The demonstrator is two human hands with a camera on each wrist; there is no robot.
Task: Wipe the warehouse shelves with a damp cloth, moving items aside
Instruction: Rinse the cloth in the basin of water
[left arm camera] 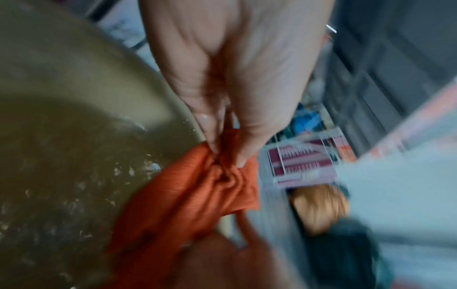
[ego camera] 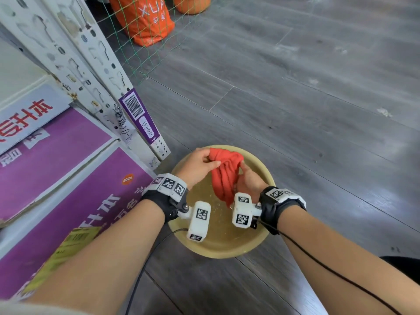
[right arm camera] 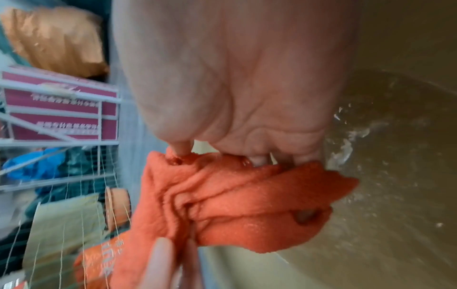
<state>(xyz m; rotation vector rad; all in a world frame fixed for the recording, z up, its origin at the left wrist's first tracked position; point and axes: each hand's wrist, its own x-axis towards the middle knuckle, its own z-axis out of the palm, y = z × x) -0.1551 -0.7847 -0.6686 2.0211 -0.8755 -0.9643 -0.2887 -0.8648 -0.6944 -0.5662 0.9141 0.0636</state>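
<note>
While my left hand (ego camera: pixel 197 165) and right hand (ego camera: pixel 249 179) both grip the red cloth (ego camera: pixel 225 172) over the basin (ego camera: pixel 261 241), purple cartons (ego camera: pixel 68 142) crowd the shelf upright (ego camera: pixel 95 71); orange sack (ego camera: pixel 145 19) behind green netting (ego camera: pixel 127 30), grey plank floor (ego camera: pixel 295 87).

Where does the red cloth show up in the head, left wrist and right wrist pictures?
Head: the red cloth hangs over the basin, lower centre, held by both hands.
Left wrist: the cloth lies lower centre, pinched by the left hand.
Right wrist: the cloth sits centre, below the right hand.
Shared landmark: the tan basin of water, in all three.
</note>
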